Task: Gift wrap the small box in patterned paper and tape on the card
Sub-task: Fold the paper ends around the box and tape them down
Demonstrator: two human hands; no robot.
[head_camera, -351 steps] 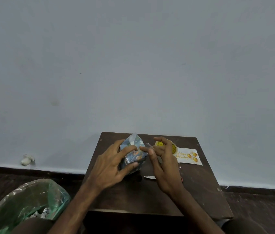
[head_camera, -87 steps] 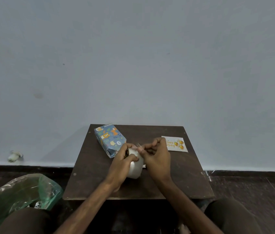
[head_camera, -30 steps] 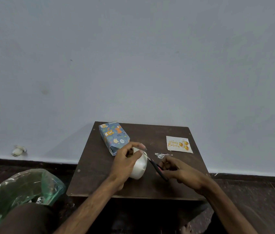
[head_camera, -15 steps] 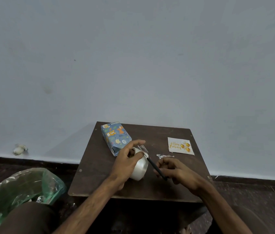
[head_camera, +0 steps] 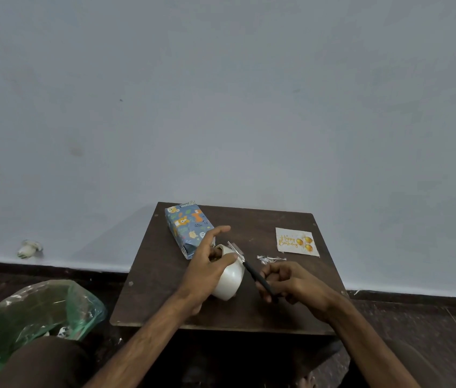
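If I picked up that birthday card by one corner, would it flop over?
Probably a little: the birthday card looks thin and lies flat on the table, so it is likely light and bendy. Pushed, it would probably slide rather than roll.

1. A green plastic bag (head_camera: 33,312) is seen on the floor, left of the table (head_camera: 151,289).
2. A small white object (head_camera: 29,248) is seen at the wall's base, further left of the table.
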